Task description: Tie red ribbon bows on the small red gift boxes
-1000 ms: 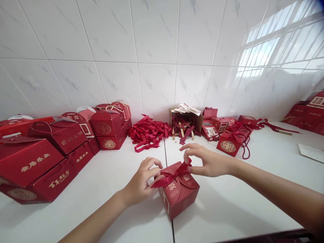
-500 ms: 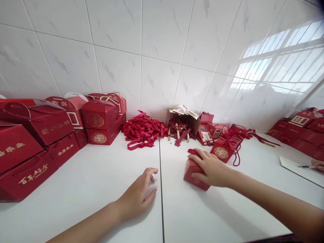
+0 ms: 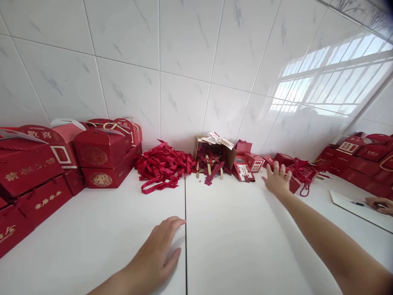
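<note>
My left hand (image 3: 156, 252) hovers over or rests on the white table left of the seam, thumb and fingers apart, holding nothing. My right hand (image 3: 278, 179) reaches toward the back right with its fingers spread. It is at a group of small red gift boxes, and partly covers one red box (image 3: 294, 185). Whether the fingertips touch a box I cannot tell. Beside that box lies a cluster of red ribbon bows and cords (image 3: 303, 168). Left of the hand stand an opened red box (image 3: 244, 169) and another small box (image 3: 254, 161) with a white label.
A heap of red ribbon (image 3: 166, 164) lies by the wall beside a tipped carton (image 3: 232, 157) of dark red tags. Large red gift boxes (image 3: 101, 153) are stacked at left, more boxes (image 3: 353, 157) at right. Another person's hand (image 3: 380, 204) holds a pen over a white sheet (image 3: 346, 205).
My right hand has let go of the small red box and moved back and right, its fingers now spread. My left hand has opened slightly. The view has shifted a little.
</note>
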Demonstrator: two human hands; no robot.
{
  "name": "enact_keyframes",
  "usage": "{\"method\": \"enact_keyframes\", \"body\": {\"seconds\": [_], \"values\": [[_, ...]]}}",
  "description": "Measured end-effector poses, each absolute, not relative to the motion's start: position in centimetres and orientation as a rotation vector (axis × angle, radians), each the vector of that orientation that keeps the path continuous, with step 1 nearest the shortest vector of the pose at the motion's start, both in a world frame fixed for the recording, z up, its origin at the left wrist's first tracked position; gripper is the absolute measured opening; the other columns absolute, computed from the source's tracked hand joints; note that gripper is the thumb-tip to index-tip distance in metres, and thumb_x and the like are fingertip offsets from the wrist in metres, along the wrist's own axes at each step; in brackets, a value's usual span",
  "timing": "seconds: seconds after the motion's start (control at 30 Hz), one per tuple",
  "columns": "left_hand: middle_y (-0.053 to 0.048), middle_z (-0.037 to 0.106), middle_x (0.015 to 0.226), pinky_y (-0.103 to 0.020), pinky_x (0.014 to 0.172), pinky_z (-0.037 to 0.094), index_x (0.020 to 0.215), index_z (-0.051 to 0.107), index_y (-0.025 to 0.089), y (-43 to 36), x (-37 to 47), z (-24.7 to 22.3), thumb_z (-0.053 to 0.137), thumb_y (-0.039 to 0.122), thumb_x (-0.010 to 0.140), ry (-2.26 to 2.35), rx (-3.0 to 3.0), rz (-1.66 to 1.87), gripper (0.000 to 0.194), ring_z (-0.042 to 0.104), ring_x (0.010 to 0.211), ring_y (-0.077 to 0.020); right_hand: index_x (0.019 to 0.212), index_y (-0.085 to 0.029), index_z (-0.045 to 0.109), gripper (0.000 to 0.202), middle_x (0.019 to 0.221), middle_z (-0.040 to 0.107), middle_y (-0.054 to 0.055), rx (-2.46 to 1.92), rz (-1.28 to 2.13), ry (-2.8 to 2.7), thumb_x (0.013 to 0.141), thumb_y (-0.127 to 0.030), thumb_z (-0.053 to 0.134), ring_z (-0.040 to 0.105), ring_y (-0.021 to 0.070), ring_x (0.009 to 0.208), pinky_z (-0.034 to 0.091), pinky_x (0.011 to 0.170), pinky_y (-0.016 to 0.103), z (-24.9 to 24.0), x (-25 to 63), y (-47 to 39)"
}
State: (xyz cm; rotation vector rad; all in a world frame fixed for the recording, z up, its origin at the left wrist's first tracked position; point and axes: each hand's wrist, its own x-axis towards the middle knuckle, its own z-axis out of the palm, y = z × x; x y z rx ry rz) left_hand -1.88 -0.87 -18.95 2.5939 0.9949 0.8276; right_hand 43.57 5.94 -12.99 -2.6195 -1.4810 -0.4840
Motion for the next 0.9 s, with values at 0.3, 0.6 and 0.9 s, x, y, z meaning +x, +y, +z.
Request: {"method": "enact_keyframes", "body": {"seconds": [0.3,0.6,0.9], "values": [[-0.021,0.051,0.126,-0.055,0.092,0.037,0.117,0.055,0.012,10.6,-5.1,-17.9,0.047,0.025,0.080,1.788,2.607,0.928,0.039,0.043,0.119,-0.0382,0.145,-0.017,0.025,0.058,0.154,0.003,0.015,-1.969,-0.170,-1.637,0.094,-0.044,0.027,0.000,0.0344,0.140,0.009,0.107,0.057,-17.4,23.8,11.6],[-0.009,0.060,0.093,-0.042,0.085,0.045,0.088,0.062,0.018,9.6,-5.2,-17.6,0.045,0.022,0.087,1.579,2.640,1.152,0.017,0.052,0.095,-0.0244,0.085,-0.016,0.068,0.046,0.093,0.064,0.011,-1.341,0.715,-1.771,0.090,-0.048,0.036,0.057,0.0218,0.092,0.041,0.087,0.033,-17.6,14.8,10.3],[-0.012,0.054,0.120,-0.048,0.098,0.034,0.086,0.062,0.018,6.3,-2.7,-17.1,0.047,0.016,0.087,1.180,2.841,1.205,0.015,0.040,0.118,-0.0284,0.082,-0.017,0.060,0.040,0.083,0.064,0.004,-1.007,1.524,-1.097,0.072,-0.056,0.059,0.058,0.0129,0.070,0.040,0.061,0.023,-16.2,13.3,8.1]]}}
